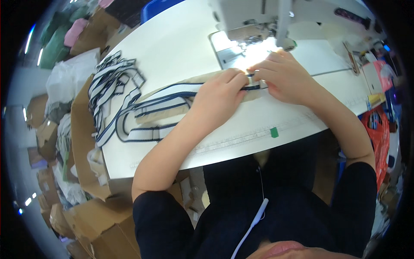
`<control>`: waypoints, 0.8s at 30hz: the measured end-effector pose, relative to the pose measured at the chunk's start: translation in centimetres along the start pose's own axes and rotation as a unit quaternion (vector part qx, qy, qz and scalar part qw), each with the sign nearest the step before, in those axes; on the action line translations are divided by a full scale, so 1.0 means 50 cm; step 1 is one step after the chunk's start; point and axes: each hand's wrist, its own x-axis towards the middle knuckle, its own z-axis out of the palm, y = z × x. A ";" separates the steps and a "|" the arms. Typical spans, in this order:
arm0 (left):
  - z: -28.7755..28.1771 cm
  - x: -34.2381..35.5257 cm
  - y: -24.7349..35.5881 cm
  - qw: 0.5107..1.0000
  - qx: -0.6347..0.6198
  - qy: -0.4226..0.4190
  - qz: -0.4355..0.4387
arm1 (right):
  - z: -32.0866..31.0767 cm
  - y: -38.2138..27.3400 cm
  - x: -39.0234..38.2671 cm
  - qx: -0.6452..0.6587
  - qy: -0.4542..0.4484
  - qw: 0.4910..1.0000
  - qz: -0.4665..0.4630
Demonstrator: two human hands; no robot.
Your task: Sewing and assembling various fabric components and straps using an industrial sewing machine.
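A white strap with dark blue edge stripes lies along a long beige fabric piece on the white table. My left hand has its fingers closed on the strap and fabric just in front of the lit needle area. My right hand pinches the strap's end, close beside the left fingertips. Behind both hands stands a sewing machine, its lamp glaring over the presser foot, so the needle is hard to make out. The fingertips partly hide the strap's end.
A tangled pile of the same striped strap sits at the table's left end. A ruler strip with a green tape piece runs along the front edge. Cardboard boxes stand left; a red plastic bag hangs right.
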 end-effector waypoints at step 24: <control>-0.210 -0.213 -0.066 0.935 0.245 -0.097 -0.236 | -0.013 0.012 -0.010 0.102 0.039 0.994 -0.024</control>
